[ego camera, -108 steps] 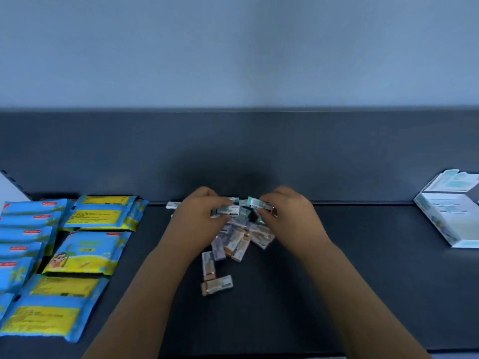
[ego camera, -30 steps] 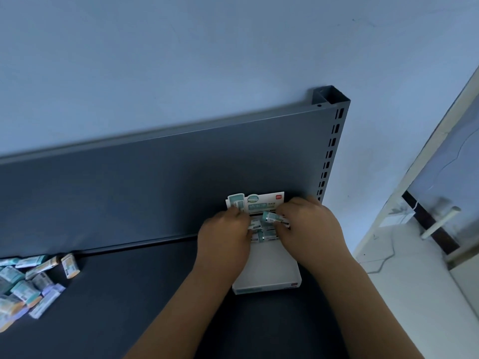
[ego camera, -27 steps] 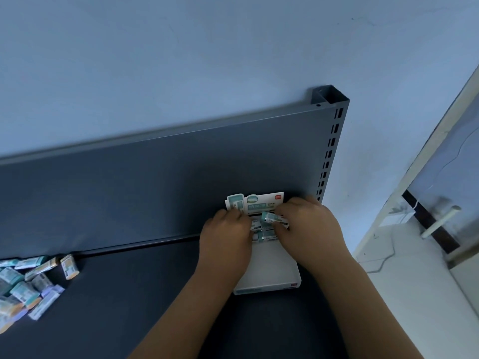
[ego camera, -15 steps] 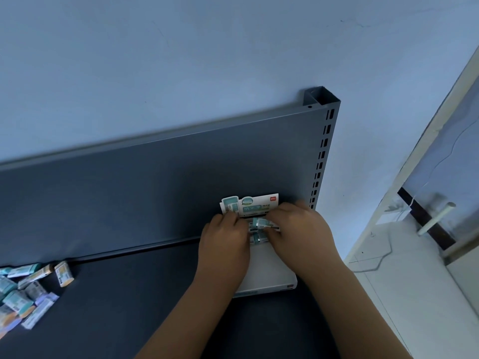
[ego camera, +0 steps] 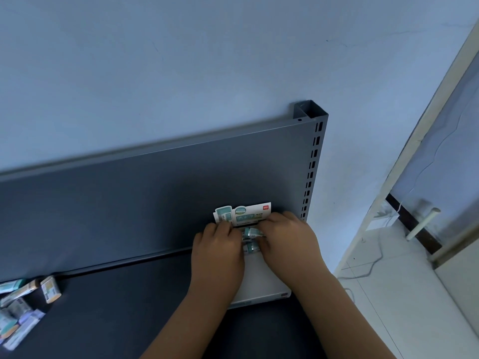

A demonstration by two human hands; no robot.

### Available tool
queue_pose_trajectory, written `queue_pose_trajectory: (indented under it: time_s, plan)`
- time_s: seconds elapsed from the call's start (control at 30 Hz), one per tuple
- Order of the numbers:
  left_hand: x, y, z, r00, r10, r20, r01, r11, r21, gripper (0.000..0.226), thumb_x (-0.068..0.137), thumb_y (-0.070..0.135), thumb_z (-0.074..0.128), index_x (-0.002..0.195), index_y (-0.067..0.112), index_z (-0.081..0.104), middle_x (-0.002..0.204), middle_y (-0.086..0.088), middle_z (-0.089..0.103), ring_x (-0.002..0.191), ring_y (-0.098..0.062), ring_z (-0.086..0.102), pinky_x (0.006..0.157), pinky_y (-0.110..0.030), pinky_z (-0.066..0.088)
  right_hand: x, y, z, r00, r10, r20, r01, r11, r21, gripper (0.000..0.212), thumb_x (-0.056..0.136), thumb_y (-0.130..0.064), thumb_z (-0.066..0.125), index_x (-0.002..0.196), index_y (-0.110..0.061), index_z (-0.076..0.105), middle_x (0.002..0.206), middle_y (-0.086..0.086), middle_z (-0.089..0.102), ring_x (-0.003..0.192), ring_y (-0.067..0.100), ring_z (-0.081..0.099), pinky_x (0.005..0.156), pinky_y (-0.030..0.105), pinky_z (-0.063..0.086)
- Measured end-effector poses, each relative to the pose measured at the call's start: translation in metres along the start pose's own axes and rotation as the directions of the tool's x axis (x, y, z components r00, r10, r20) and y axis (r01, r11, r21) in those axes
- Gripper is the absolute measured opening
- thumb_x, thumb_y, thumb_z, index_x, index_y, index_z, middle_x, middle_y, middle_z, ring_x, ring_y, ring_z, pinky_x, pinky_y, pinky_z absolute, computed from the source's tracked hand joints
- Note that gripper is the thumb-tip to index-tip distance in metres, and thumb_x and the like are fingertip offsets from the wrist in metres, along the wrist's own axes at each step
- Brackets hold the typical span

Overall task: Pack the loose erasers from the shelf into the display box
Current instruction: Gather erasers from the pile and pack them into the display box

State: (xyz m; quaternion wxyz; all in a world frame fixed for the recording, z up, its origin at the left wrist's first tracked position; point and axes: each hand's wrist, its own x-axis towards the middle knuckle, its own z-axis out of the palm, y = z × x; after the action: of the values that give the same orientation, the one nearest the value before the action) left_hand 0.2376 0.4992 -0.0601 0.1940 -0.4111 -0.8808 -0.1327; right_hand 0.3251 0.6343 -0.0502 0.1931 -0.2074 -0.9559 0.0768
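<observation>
Pale blue wall rises behind a dark grey shelf (ego camera: 116, 307), and the white display box (ego camera: 261, 286) lies at its right end, just left of the slotted upright (ego camera: 313, 164). Both hands meet over the far half of the box, below its printed header card (ego camera: 243, 215). The right hand (ego camera: 287, 242) pinches the held erasers (ego camera: 251, 233), a small teal bunch. The left hand (ego camera: 217, 252) curls its fingers against the same bunch from the other side, though its fingertips are hidden. The loose erasers (ego camera: 20, 307) wait in a heap well to the left of the box.

Trouble would likely come from the bunch itself. Several small wrapped blocks squeezed between two hands can fan out or twist when the pressure eases, so one may land crosswise and block the row. A piece that pops free to the right of the box could roll off the shelf end onto the tiled floor (ego camera: 388, 294). Pressing down hard may also slide the light box or crease the card.
</observation>
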Motion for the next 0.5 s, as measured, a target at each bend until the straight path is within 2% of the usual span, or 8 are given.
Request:
queue_pose_trajectory:
  time_s: [0.23, 0.5]
  plan:
    - [-0.0010, -0.0013, 0.0008, 1.000, -0.007, -0.020, 0.006, 1.000, -0.017, 0.019, 0.060, 0.004, 0.074, 0.073, 0.016, 0.068, 0.080, -0.001, 0.063, 0.076, -0.028, 0.052, 0.056, -0.034, 0.039, -0.0025, -0.0010, 0.0005, 1.000, -0.014, -0.021, 0.014, 1.000, -0.011, 0.016, 0.069, -0.022, 0.078, 0.084, -0.024, 0.076, 0.086, -0.005, 0.070, 0.077, 0.023, 0.062, 0.062, 0.032, 0.052]
    - [-0.0018, -0.0009, 0.0007, 1.000, -0.026, -0.002, 0.026, 0.999, -0.020, 0.027, 0.056, 0.002, 0.074, 0.077, 0.018, 0.072, 0.081, 0.000, 0.063, 0.075, -0.027, 0.050, 0.056, -0.033, 0.037, -0.0058, -0.0015, 0.0048, 1.000, -0.014, -0.018, 0.013, 1.000, -0.028, 0.011, 0.072, -0.024, 0.074, 0.083, -0.025, 0.073, 0.084, -0.006, 0.067, 0.073, 0.022, 0.062, 0.060, 0.032, 0.051]
